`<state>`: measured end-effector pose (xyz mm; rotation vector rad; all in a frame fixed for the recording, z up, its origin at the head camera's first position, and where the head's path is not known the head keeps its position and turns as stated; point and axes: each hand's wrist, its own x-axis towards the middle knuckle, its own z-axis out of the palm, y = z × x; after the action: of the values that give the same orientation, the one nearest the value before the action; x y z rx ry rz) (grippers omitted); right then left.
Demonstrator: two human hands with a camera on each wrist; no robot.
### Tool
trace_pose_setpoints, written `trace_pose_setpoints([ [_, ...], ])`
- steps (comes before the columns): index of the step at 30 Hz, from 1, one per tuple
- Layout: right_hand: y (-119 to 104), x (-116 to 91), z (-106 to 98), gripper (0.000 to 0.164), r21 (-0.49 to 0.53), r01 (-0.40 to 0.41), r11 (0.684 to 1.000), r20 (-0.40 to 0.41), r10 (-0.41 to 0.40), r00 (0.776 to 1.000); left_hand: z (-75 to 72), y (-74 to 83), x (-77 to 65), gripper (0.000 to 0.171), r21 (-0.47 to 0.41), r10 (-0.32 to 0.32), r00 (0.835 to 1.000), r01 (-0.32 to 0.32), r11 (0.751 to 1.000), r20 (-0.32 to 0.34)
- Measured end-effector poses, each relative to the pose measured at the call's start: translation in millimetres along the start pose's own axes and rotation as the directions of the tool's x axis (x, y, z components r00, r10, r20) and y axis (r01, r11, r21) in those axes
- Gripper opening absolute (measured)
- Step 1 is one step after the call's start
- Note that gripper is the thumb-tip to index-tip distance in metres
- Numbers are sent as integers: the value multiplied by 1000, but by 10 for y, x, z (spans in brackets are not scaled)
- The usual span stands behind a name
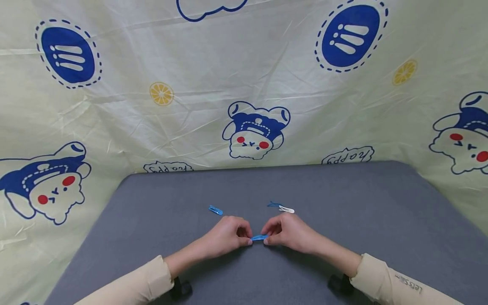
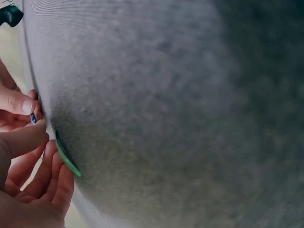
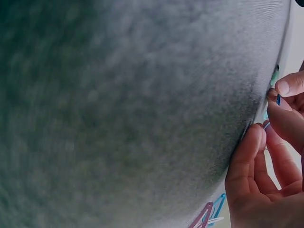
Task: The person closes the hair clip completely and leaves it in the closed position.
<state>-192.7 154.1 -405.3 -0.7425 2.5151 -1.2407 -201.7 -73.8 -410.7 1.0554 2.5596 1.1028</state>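
A slim blue snap hair clip spans the gap between both hands just over the grey table. My left hand pinches its left end between thumb and fingertips; my right hand pinches the other end the same way. Fingers hide much of the clip in the wrist views, where only a dark blue bit shows between the fingertips. Beyond the left hand lies another blue hair clip, which looks green in the left wrist view. Behind the right hand rests a white hair clip beside a thin blue one.
The grey table reaches back to a pale cloth backdrop printed with blue bears and orange slices. Low in the right wrist view, a purplish hair clip overlaps a light blue one.
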Motion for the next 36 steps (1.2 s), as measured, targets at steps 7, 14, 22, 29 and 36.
trace_pose_setpoints([
  [7,12,11,11,10,-34,-12,999,4,13,1000,49,-26,18,15,20,-7,1000,7,1000,0],
  [14,16,12,17,12,-51,-2,999,-1,2,1000,55,-49,14,14,21,-3,1000,3,1000,-11],
  [22,10,-36,31,14,-95,9,995,-1,-10,1000,72,-12,-29,9,45,-18,1000,20,999,-23],
  [29,-52,-148,18,18,-101,8,995,13,-6,1000,57,2,-57,8,52,-24,1000,25,998,-13],
  [36,-127,-264,-24,22,-122,11,992,0,-11,1000,17,38,-74,9,-9,-22,998,21,1000,-62],
])
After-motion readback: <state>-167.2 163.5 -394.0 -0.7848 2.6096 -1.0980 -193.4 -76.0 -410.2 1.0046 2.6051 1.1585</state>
